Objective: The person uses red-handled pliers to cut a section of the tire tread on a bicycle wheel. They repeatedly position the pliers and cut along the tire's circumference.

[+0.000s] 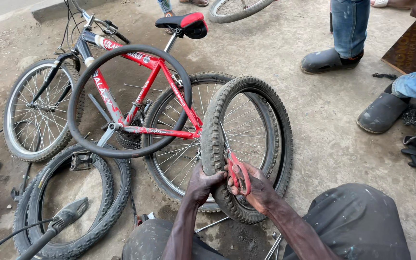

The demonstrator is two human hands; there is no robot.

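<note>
Head view: the left hand [204,184] grips the lower edge of a knobby tyre [246,144] held upright. Just right of it, the right hand [256,188] clasps red-handled scissors [237,168], blades pointing up inside the tyre. Beyond the hands lies a red bike [136,91] with an inner tube [121,96] draped on it.

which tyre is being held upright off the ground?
The knobby tyre gripped by both hands, left hand and right hand; the other loose tyre lies flat at left.
</note>
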